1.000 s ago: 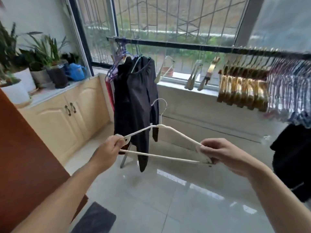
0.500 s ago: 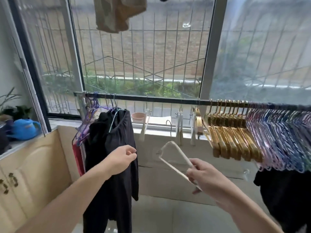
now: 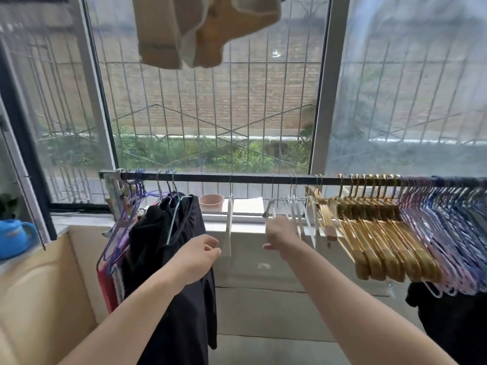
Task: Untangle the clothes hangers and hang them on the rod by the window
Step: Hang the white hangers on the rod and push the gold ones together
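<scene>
- I am looking at a barred window (image 3: 210,106) with a brick wall and greenery beyond it; a pale tiled floor (image 3: 263,349) shows at the bottom, and a low pale wall runs under the sill.
- A dark rod (image 3: 205,177) crosses the view below the window, from the left frame out past the right edge.
- On the rod from left to right I see purple wire hangers (image 3: 118,222), a black garment (image 3: 174,272), a lone white hanger (image 3: 228,225), a few more white ones, a packed row of gold hangers (image 3: 374,233), then a crowd of pink and blue hangers (image 3: 448,233).
- My right hand (image 3: 280,233) is raised just under the rod, its fingers curled round the white hanger (image 3: 271,210); motion blur hides whether its hook sits on the rod.
- My left hand (image 3: 197,252) hangs in front of the black garment, thumb and fingertips loosely together, holding nothing I can make out.
- A pink bowl (image 3: 211,202) sits on the sill.
- At the left a blue watering can (image 3: 14,237) is cut by the edge, above a cream cabinet (image 3: 39,299).
- A beige cloth (image 3: 200,30) hangs from above, its top cropped.
- Another dark garment (image 3: 453,320) is cut off at the lower right.
- I can read no writing or labels.
</scene>
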Action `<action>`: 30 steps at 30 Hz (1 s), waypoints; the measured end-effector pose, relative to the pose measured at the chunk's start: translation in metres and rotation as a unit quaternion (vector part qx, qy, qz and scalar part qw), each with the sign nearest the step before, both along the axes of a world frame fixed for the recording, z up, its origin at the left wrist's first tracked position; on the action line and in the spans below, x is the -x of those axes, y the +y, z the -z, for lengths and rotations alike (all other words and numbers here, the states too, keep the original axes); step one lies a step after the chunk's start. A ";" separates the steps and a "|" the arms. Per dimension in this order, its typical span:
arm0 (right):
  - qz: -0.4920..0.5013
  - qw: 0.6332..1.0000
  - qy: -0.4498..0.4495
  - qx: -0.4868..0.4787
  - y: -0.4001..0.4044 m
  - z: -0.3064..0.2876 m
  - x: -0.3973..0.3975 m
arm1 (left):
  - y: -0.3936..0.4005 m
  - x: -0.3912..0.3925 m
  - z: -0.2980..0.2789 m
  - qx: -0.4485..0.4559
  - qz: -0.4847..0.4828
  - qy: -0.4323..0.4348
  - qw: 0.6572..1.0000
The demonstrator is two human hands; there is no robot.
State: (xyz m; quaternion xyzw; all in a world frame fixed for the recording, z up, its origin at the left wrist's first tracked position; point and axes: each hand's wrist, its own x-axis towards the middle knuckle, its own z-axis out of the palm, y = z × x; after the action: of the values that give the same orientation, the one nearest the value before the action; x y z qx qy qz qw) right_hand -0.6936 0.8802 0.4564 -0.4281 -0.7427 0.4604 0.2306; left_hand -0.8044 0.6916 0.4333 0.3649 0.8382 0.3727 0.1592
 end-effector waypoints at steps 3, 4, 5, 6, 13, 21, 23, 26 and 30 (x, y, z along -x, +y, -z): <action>0.009 0.998 -0.049 -0.041 0.015 0.024 0.004 | 0.009 0.009 0.008 -0.003 -0.003 -0.009 1.000; 0.010 0.998 -0.048 -0.037 0.018 0.024 0.005 | 0.013 0.012 0.008 -0.009 -0.006 -0.011 1.000; 0.007 0.999 -0.039 -0.023 0.022 0.022 0.007 | 0.022 0.015 0.009 -0.014 -0.007 -0.011 1.000; 0.002 1.000 -0.025 -0.005 0.023 0.019 0.008 | 0.031 0.017 0.009 -0.020 -0.009 -0.010 1.000; -0.077 0.976 -0.075 -0.188 0.030 0.005 -0.027 | 0.099 0.016 0.008 -0.069 -0.094 0.143 0.983; 0.051 0.972 -0.125 -0.191 0.137 -0.022 -0.081 | 0.140 0.011 -0.006 -0.042 -0.095 0.134 0.986; 0.024 0.987 -0.123 -0.104 0.144 -0.016 -0.070 | 0.140 0.023 -0.003 -0.015 -0.117 0.088 0.989; 0.028 0.982 -0.144 -0.122 0.147 -0.005 -0.050 | 0.135 0.039 0.008 -0.005 -0.122 0.006 0.992; 0.001 0.979 -0.136 -0.150 0.131 -0.001 -0.019 | 0.132 0.048 0.019 -0.020 -0.103 -0.026 0.994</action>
State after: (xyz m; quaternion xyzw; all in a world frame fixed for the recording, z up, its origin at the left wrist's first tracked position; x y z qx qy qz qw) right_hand -0.6743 1.0117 0.4576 -0.4484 -0.8272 0.2808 0.1891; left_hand -0.8521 0.8234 0.4143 0.2700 0.8593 0.4131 0.1341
